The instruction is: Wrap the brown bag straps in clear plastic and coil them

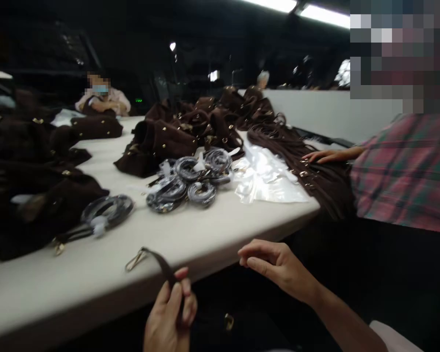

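Note:
My left hand [172, 310] is closed around a dark brown bag strap [163, 266], just off the table's front edge. A gold-coloured metal hook [134, 260] at the strap's end hangs over the white tabletop. The rest of the strap is hidden by my fingers and the dark below. To the right, my right hand [275, 266] is in the air by the table edge, its fingers loosely curved with the thumb apart and nothing visible in them. A gold metal buckle [229, 321] shows in the dark area between my hands.
Coiled straps in clear wrap [190, 178] lie mid-table beside clear plastic bags [264, 173]. Brown bags [168, 144] are piled behind and at left. Loose brown straps [278, 142] run along the right, under a co-worker's hand [326, 155]. Another masked person [102, 98] sits at the far side.

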Motion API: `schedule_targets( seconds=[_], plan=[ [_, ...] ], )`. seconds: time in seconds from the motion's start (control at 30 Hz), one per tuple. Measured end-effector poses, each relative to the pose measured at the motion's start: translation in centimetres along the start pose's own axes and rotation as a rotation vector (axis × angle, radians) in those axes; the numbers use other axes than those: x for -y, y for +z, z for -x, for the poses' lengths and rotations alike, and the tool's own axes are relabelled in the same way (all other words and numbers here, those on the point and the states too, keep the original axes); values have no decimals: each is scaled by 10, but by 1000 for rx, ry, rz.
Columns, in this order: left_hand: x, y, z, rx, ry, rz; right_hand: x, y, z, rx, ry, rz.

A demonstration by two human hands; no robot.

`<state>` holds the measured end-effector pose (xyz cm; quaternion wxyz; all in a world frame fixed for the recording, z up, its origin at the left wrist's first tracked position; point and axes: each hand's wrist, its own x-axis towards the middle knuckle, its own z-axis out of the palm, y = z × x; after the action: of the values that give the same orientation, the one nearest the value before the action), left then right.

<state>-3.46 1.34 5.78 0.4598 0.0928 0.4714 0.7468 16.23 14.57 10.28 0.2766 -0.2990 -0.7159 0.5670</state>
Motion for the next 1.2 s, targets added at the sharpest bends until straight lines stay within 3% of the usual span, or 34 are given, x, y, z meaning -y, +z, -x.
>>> schedule_targets(
  seconds=[0.13,0.23,0.3,0.43,0.57,0.77,0.9,1.07,1.13,1.2],
  plan=[
    [11,23,2,49,11,106,-14,58,6,163,21,-39],
    [21,27,4,45,-54,119,-34,94,15,142,108,-227],
    [26,21,7,54,-98,100,-44,103,16,82,172,-270],
    [34,-5,6,106,-24,-81,-48,93,14,49,162,-126],
    [32,-30,3,184,146,-405,-43,81,15,133,172,-137],
    [18,-31,5,320,339,-695,-43,80,18,208,208,-211],
    [25,-30,4,382,317,-647,-49,82,23,203,304,-336],
    [40,-37,1,444,105,-434,-51,87,31,315,550,-866],
    [43,-37,0,450,54,-374,-52,90,33,316,548,-945],
    [44,-34,1,439,43,-396,-56,93,36,244,481,-865]
  ],
)
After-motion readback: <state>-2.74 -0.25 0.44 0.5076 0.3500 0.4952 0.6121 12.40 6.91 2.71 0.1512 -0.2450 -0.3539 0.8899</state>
